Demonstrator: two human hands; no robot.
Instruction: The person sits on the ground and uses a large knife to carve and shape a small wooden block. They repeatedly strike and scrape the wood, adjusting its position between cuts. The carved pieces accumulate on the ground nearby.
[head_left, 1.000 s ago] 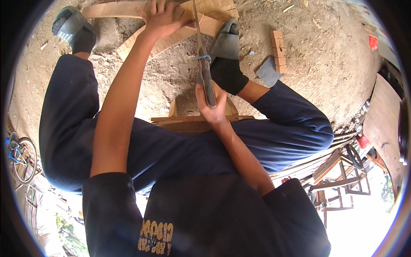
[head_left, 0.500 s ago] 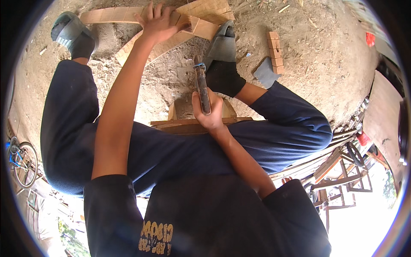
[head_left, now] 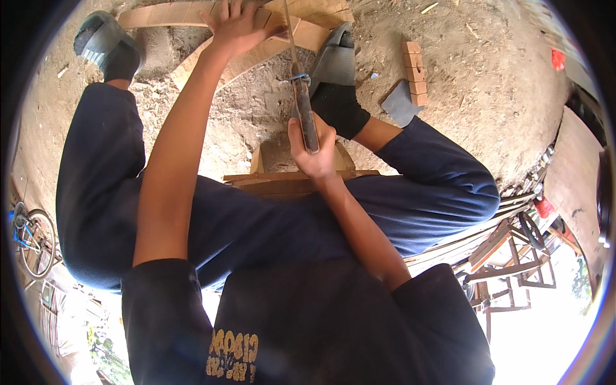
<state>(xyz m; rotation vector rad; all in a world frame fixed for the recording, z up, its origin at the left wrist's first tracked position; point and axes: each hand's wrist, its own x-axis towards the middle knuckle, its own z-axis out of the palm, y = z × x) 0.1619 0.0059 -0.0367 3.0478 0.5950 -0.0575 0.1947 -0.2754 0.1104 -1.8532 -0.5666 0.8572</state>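
Observation:
My left hand (head_left: 236,33) lies with fingers spread on a curved wooden plank (head_left: 154,18), which crosses other pale boards (head_left: 192,65) on the dirt ground between my sandalled feet. My right hand (head_left: 312,151) is closed round the long dark handle of a saw (head_left: 305,115), with a blue band at its upper end. The thin blade (head_left: 290,38) points away from me, over the boards beside my left hand. Whether its teeth are in the wood I cannot tell.
Notched wooden blocks (head_left: 415,70) and a grey sheet (head_left: 401,102) lie right of my right foot (head_left: 333,64). A wooden piece (head_left: 276,186) is under my legs. A bicycle (head_left: 35,240) is at the left edge. Wooden frames (head_left: 513,269) and a large panel (head_left: 568,192) are on the right.
The saw and my right hand moved back toward my body half a second ago and are now pushed away again, a little beyond where they began. My left hand stays on the wood.

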